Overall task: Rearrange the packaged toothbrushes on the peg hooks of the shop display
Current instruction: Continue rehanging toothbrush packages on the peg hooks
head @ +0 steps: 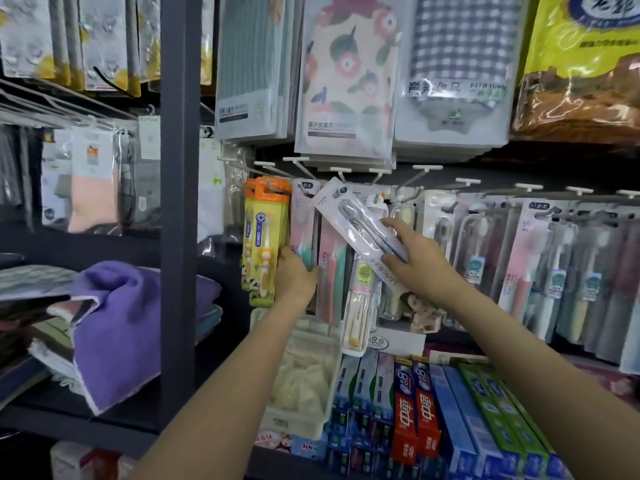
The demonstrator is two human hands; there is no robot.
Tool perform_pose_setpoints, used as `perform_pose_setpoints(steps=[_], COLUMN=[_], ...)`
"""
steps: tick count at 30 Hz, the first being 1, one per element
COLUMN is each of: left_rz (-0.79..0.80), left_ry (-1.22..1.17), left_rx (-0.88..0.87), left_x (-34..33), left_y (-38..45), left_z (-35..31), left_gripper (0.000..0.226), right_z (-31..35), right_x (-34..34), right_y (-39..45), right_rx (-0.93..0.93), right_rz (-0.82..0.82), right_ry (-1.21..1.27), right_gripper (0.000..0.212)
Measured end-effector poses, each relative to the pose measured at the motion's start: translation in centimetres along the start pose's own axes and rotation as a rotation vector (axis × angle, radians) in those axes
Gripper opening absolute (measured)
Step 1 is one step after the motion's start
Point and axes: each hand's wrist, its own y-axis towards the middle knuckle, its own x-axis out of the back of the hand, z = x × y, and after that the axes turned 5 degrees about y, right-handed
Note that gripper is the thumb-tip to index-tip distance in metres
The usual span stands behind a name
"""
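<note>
Head view: both bare arms reach up from the lower frame to the toothbrush display at centre.
Right hand (414,252): at centre frame, clamped on the white toothbrush pack (360,226); thumb on the pack's front face, remaining fingers (394,261) curled against its lower end.
White toothbrush pack, position: held off the pegs, in front of the hanging rows, just below the row of white-tipped peg hooks (341,171).
White toothbrush pack, axis: long axis tilted, header end toward upper left of frame, lower end toward lower right under the hand; printed face toward the camera, dark brush visible through the blister.
Left hand (294,275): left of centre, back of hand toward the camera; fingers closed around the lower part of a hanging pink-green toothbrush pack (302,230); fingertips are hidden behind the pack, so the tightness of the grip cannot be judged.
Pink-green toothbrush pack, axis: vertical, hanging from its peg.
Neighbours: yellow-orange children's toothbrush packs (265,237) hang just left of the left hand, touching it or nearly so; further rows of hanging packs (519,251) fill the right of the frame.
Below display: toothpaste boxes (415,410) standing in a row at lower centre and lower right.
Left bay: purple towel (117,327) on a shelf at left of frame.
</note>
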Motion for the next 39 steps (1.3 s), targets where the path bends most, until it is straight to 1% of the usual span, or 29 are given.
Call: perform_pose_setpoints(steps=[4, 6, 9, 13, 16, 18, 20, 23, 25, 26, 28, 29, 31, 33, 34, 36, 39], left_rz=[-0.07, -0.025, 0.049, 0.075, 0.052, 0.025, -0.009, -0.041, -0.05, -0.058, -0.071, -0.077, -0.099, -0.123, -0.13, -0.137, -0.096], left_ry=[-0.019, -0.06, -0.177, -0.253, -0.244, -0.226, -0.216, -0.173, -0.124, -0.106, -0.097, -0.103, -0.124, -0.178, -0.215, -0.233, -0.197], left_rx=[0.004, -0.017, -0.047, -0.102, -0.111, -0.123, -0.132, -0.156, -0.172, -0.179, -0.185, -0.186, -0.17, -0.125, -0.099, -0.097, -0.202], left_x=[-0.2, 0.5, 2.1, 4.8, 6.8, 8.0, 8.7, 9.3, 9.3, 9.3, 9.2, 9.0, 8.8, 8.6, 8.5, 7.9, 6.5], left_y=[-0.1, -0.4, -1.2, -1.7, -1.9, -2.2, -2.4, -2.7, -3.0, -3.2, -3.6, -3.7, -3.9, -4.1, -4.3, -4.9, -6.8], left_z=[0.4, 0.6, 1.0, 2.1, 2.5, 2.6, 2.7, 2.6, 2.5, 2.5, 2.5, 2.5, 2.4, 2.2, 2.0, 1.5, 0.7], left_gripper=[0.058, 0.055, 0.058, 0.054, 0.05, 0.049, 0.048, 0.052, 0.053, 0.053, 0.054, 0.053, 0.052, 0.051, 0.05, 0.05, 0.043], right_z=[-0.2, -0.2, -0.5, -1.0, -0.6, -0.3, 0.1, 0.8, 1.3, 1.5, 1.4, 1.2, 0.2, -1.1, -1.8, -3.5, -5.3], right_x=[0.0, 0.1, 0.3, 0.0, -0.8, -1.0, -0.7, -0.1, 0.3, 0.4, 0.8, 1.1, 1.5, 1.9, 2.1, 2.2, 2.4], right_y=[0.1, 0.1, 0.2, 0.4, -0.1, -0.1, 0.0, 0.1, -0.1, -0.3, -1.1, -1.6, -3.0, -4.4, -5.0, -5.6, -5.4], right_rx=[0.007, 0.003, 0.005, -0.018, -0.023, -0.008, 0.013, 0.073, 0.066, 0.06, 0.064, 0.066, 0.039, -0.051, -0.107, -0.201, -0.286], right_rz=[0.012, 0.019, 0.023, 0.006, 0.005, 0.007, 0.024, 0.137, 0.193, 0.189, 0.135, 0.083, -0.075, -0.252, -0.311, -0.341, -0.342], right_ry=[0.053, 0.095, 0.157, 0.234, 0.267, 0.232, 0.127, -0.143, -0.221, -0.226, -0.182, -0.114, 0.058, 0.184, 0.227, 0.256, 0.248], right_gripper=[0.05, 0.049, 0.047, 0.049, 0.051, 0.052, 0.052, 0.053, 0.054, 0.053, 0.05, 0.046, 0.035, 0.028, 0.026, 0.025, 0.027])
